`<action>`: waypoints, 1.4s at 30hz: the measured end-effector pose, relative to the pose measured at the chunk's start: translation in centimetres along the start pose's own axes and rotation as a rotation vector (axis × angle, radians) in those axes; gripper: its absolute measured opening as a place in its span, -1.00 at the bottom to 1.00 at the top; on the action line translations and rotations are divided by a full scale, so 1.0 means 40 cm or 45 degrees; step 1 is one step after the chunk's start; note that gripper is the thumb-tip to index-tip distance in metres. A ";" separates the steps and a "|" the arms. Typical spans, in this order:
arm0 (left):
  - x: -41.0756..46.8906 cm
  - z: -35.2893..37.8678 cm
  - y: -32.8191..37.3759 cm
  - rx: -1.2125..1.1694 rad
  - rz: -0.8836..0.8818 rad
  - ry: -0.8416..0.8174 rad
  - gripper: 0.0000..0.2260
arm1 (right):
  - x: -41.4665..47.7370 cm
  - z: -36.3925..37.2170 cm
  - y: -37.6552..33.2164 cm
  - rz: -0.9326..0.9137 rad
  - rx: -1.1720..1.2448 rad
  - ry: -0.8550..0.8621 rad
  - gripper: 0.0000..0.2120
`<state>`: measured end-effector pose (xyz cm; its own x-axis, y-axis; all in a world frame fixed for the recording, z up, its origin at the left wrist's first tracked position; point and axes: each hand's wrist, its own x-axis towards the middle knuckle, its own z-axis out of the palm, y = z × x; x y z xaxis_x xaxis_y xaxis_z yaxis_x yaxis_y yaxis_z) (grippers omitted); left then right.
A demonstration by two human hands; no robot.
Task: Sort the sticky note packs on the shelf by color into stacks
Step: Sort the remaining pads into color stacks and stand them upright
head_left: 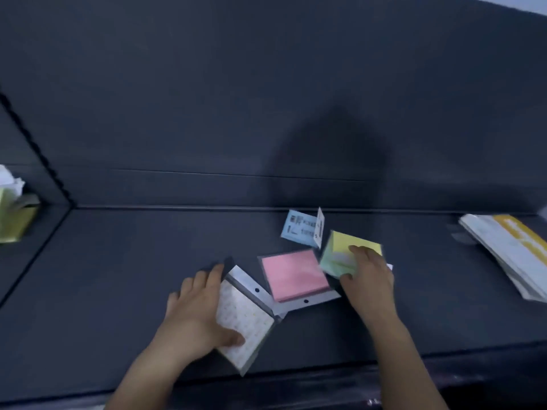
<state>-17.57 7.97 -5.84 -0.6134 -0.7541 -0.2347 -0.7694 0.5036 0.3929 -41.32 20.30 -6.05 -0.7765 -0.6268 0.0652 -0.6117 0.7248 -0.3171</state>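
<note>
On the dark shelf [148, 261] my left hand [198, 309] grips a white dotted sticky note pack [245, 318] by its left side, thumb on top, the pack tilted. A pink pack [294, 275] lies flat in its clear sleeve in the middle. My right hand [368, 276] holds a pack with a yellow top and green side [340, 255], tipped up off the shelf. Behind it a blue pack [299, 227] lies label side up against the back edge, with a white tag standing beside it.
A stack of white and yellow packets [509, 253] lies at the right end of the shelf. A yellow-green box with white paper [14, 214] stands at the far left beyond a side divider. The shelf's back wall rises just behind the packs.
</note>
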 end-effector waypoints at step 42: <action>-0.465 -0.238 -0.571 -1.919 -0.559 1.029 -0.79 | -0.382 0.106 -0.786 -0.248 1.598 -0.895 -0.81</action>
<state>13.10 6.49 -1.97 0.1663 -0.9501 -0.2637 0.2662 -0.2142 0.9398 -9.59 5.89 -1.08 -0.2390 -0.9596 -0.1483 0.1224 0.1218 -0.9850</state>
